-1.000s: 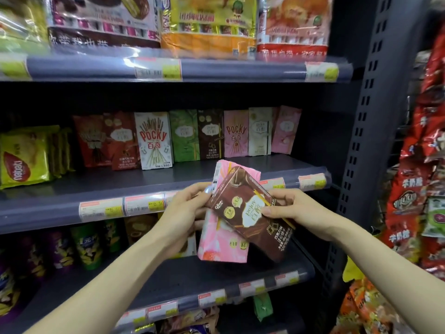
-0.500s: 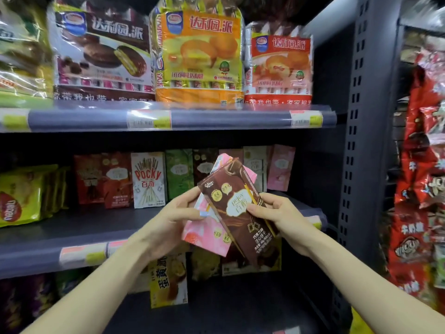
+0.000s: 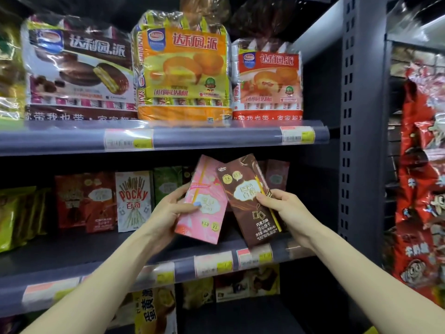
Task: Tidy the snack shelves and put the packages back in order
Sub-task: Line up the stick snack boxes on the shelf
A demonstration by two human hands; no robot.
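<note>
My left hand [image 3: 168, 210] grips a pink biscuit-stick box [image 3: 204, 201], thumb across its front. My right hand [image 3: 286, 213] grips a brown chocolate box [image 3: 250, 201], tilted and overlapping the pink one's right edge. Both boxes are held up in front of the middle shelf [image 3: 72, 256]. Behind them a row of upright boxes stands at the back of that shelf: red ones [image 3: 84, 201], a white Pocky box [image 3: 133, 201], a green one [image 3: 166, 184] and a pink one [image 3: 277, 177] at the right end. The boxes between green and pink are hidden.
The top shelf [image 3: 192, 137] carries large pie multipacks: brown [image 3: 77, 71], orange [image 3: 183, 68], red [image 3: 267, 78]. Yellow-green packs [image 3: 14, 218] sit at the left of the middle shelf. A grey perforated upright [image 3: 354, 116] bounds the right side, with red snack bags [image 3: 423, 189] beyond. Packages [image 3: 154, 309] fill the lower shelf.
Both hands have risen with the two boxes to the middle shelf's level, and the view has tilted upward. The brown box has slid right, uncovering more of the pink box.
</note>
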